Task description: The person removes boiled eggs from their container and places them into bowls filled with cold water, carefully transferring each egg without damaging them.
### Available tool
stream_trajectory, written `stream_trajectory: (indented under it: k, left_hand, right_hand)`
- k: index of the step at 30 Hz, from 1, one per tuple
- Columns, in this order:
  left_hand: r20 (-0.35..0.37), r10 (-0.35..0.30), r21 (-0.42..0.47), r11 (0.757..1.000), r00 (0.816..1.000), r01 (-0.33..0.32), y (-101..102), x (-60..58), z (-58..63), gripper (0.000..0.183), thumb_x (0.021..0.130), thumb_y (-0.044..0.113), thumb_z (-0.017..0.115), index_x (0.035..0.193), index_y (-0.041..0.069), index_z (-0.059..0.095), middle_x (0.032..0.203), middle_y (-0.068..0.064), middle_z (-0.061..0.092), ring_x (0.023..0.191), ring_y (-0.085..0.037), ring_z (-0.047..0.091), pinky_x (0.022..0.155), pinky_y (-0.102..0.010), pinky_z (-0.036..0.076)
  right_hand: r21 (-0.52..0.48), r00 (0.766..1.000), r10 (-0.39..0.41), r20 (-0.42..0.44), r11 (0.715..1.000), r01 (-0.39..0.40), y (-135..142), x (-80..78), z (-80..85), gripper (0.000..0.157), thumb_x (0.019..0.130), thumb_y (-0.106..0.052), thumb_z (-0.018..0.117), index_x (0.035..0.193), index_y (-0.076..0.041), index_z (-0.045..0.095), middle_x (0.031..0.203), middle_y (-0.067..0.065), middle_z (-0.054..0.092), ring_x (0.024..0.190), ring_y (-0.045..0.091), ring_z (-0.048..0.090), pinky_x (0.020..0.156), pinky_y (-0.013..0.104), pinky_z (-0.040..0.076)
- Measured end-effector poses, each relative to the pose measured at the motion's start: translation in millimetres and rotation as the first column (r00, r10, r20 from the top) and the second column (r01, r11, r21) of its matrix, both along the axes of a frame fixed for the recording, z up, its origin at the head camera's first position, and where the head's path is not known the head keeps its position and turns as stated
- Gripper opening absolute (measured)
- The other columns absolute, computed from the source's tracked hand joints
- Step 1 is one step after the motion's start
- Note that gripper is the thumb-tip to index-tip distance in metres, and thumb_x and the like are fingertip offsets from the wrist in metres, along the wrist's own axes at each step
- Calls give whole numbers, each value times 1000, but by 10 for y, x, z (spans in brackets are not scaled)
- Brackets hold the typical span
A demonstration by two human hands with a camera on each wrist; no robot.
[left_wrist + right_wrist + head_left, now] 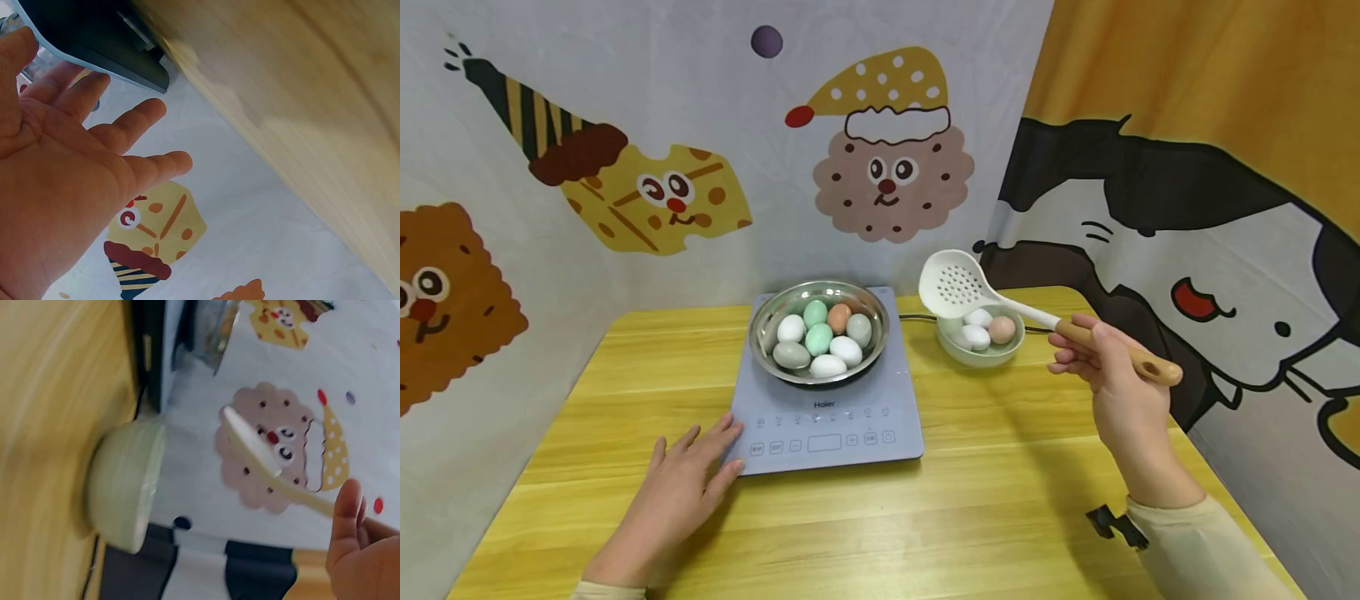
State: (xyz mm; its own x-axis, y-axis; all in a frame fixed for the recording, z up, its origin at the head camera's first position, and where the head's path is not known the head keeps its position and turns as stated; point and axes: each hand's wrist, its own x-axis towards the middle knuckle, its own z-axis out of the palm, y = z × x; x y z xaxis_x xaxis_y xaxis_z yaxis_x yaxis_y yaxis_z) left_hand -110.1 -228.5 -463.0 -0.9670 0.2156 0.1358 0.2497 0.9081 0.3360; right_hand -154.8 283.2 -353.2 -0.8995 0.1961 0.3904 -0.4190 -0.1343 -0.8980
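My right hand (1123,387) grips the wooden handle of a white slotted skimmer (957,285). Its perforated head is raised, overlapping the rim of a pale green bowl (981,357) in the head view. Inside that bowl lie white eggs (976,337) and a pinkish egg (1002,330). My left hand (681,492) has its fingers spread, with the tips at the left edge of an induction cooktop (838,429). On the cooktop stands a steel bowl (758,354) with several white, green, grey and brown eggs (819,339). In the right wrist view the skimmer (253,444) shows edge-on.
The wooden table (1000,517) carries everything. A black cord (917,317) runs from the cooktop behind the green bowl. A cartoon-printed cloth (700,67) hangs behind the table, and a black piece (1116,527) shows by my right sleeve.
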Motion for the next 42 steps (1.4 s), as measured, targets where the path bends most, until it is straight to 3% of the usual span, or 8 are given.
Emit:
stream_trajectory:
  k: [5,9,12,16,21,26,33,42]
  left_hand:
    - [-2,1,-2,1000,1000,-1,-12,1,-3,53,104,32,71,153,15,60,165,-9,52,140,-61,51,113,-90,23]
    - [1,1,1,1000,1000,-1,-15,0,-3,54,104,32,71,153,14,60,165,-9,51,141,-61,51,113,-90,23]
    - [7,2,6,1000,1000,-2,-13,0,-4,54,104,32,71,154,15,59,166,-8,51,141,-61,50,113,-90,23]
    - [13,3,7,1000,1000,-4,-3,-5,2,54,104,32,71,154,15,59,166,-8,51,142,-61,50,114,-89,22]
    - [13,6,4,1000,1000,-6,3,-5,15,54,104,32,71,154,14,59,166,-8,51,142,-61,50,114,-89,22]
    - [17,9,2,1000,1000,-9,3,0,14,54,104,32,71,154,14,60,166,-8,50,142,-61,50,114,-89,22]
    - [13,2,2,1000,1000,-2,0,-10,5,54,104,33,70,154,14,60,166,-8,51,141,-61,50,114,-89,22]
    - [18,3,2,1000,1000,-3,-2,-13,3,54,104,32,71,154,14,60,166,-9,51,142,-61,50,114,-90,22]
  right_hand:
    - [180,958,235,-161,962,-206,-267,-70,149,33,113,-1,47,134,19,62,118,17,81,93,17,79,81,28,67]
    - [421,857,404,-319,871,-253,-530,-170,195,30,103,17,49,128,22,64,120,16,81,94,14,79,80,28,67]
    - [588,779,476,-407,789,-175,-687,-246,203,25,102,12,59,124,16,71,116,14,82,92,8,78,78,23,66]
    - [725,722,503,-475,689,-4,-795,-304,222,27,109,-16,64,120,6,77,107,14,83,88,4,74,76,13,61]
    - [767,681,533,-502,638,66,-843,-363,261,37,111,-28,59,116,3,79,98,9,82,76,5,63,66,12,48]
    - [776,665,582,-468,631,-5,-870,-451,276,33,110,-23,61,114,4,79,90,2,79,67,3,57,58,13,44]
    - [812,726,599,-339,576,-97,-853,-517,277,24,98,1,70,120,2,78,100,5,81,72,3,60,60,13,50]
    - [811,748,602,-279,565,-153,-821,-602,271,24,101,4,64,120,4,78,97,8,82,80,4,68,69,15,59]
